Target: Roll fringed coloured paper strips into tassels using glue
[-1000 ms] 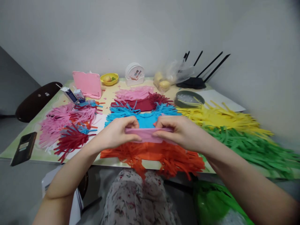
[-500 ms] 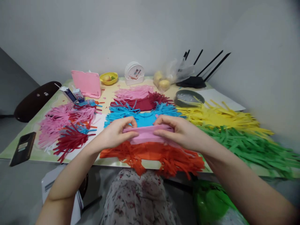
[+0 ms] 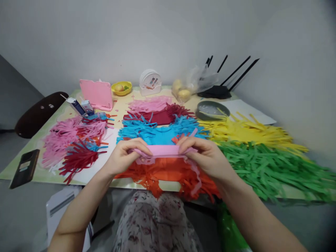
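Note:
Between my two hands a pink fringed tissue paper [image 3: 165,151] is stretched, its middle folded into a narrow flat band. My left hand [image 3: 128,154] pinches the band's left end, thumb against fingers. At the right end my right hand [image 3: 201,152] pinches it the same way, and a loose pink strip dangles below. Orange fringed paper [image 3: 168,169] lies under the band at the table's front edge. Just beyond my hands is blue fringed paper [image 3: 161,134], then dark red fringed paper [image 3: 160,117] and more pink fringe [image 3: 149,104].
Finished-looking tassels [image 3: 81,157] lie left, near a phone [image 3: 25,168] and drink cartons [image 3: 76,106]. Yellow [image 3: 252,133] and green fringe [image 3: 267,169] spread right. Behind stand a pink tablet case [image 3: 96,93], yellow bowl [image 3: 122,92], grey bowl [image 3: 212,114] and black router [image 3: 214,92].
The pink paper has been drawn into a narrower, tauter band, slightly lower and nearer to me. My right hand has turned, and a pink strip now hangs below it.

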A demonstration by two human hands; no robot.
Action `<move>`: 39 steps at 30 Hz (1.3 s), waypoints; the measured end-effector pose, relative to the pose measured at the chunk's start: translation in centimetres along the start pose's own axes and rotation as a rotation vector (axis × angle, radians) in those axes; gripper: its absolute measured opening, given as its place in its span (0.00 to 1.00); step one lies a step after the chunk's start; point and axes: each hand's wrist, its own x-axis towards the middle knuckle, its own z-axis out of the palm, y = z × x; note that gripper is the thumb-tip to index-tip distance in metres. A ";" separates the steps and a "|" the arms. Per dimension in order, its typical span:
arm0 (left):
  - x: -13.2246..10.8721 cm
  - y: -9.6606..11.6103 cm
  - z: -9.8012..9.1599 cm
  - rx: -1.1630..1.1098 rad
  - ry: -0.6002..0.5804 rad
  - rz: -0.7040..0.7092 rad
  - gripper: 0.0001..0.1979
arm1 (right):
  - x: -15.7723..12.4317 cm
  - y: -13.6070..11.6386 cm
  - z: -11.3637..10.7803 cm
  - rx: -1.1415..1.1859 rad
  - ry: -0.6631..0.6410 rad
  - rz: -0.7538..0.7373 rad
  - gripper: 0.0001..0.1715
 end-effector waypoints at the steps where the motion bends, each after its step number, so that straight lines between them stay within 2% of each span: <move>1: 0.0 0.0 0.0 -0.012 -0.008 0.007 0.11 | 0.1 0.1 0.0 0.013 -0.004 -0.001 0.12; 5: 0.0 0.0 -0.1 0.019 0.000 -0.007 0.09 | 0.4 -0.1 -0.1 -0.012 -0.035 -0.037 0.13; 12: 0.2 0.2 0.4 0.210 0.065 0.001 0.12 | 0.4 -1.0 0.0 -0.228 -0.107 -0.201 0.13; 15: 0.2 0.1 0.8 0.382 0.111 -0.007 0.13 | 0.2 -1.0 0.6 -0.334 -0.037 -0.168 0.12; 17: 0.3 -0.1 0.9 0.480 0.117 0.027 0.07 | 0.0 -1.0 0.9 -0.437 0.032 -0.129 0.07; 18: 0.3 -0.1 0.9 0.517 0.110 0.046 0.08 | -0.1 -0.9 0.9 -0.486 0.057 -0.115 0.04; 20: 0.5 -0.2 0.7 0.568 0.078 0.059 0.11 | -0.3 -0.9 1.0 -0.564 0.068 -0.097 0.08; 22: 0.6 -0.2 0.6 0.585 0.057 0.029 0.06 | -0.4 -1.0 1.0 -0.578 0.050 -0.083 0.06; 24: 0.6 -0.3 0.7 0.507 0.042 -0.034 0.04 | -0.6 -1.0 1.0 -0.521 0.035 -0.044 0.07; 29: 0.2 -0.4 1.2 -0.060 0.002 -0.219 0.09 | -0.9 -0.5 1.4 -0.167 0.089 0.138 0.10; 33: 0.2 -0.8 1.5 -0.235 0.059 -0.197 0.13 | -1.0 0.3 1.9 0.048 0.153 0.139 0.10; 39: 0.2 -1.9 1.7 -0.360 0.132 -0.141 0.09 | -0.9 0.7 2.2 0.061 0.192 0.093 0.08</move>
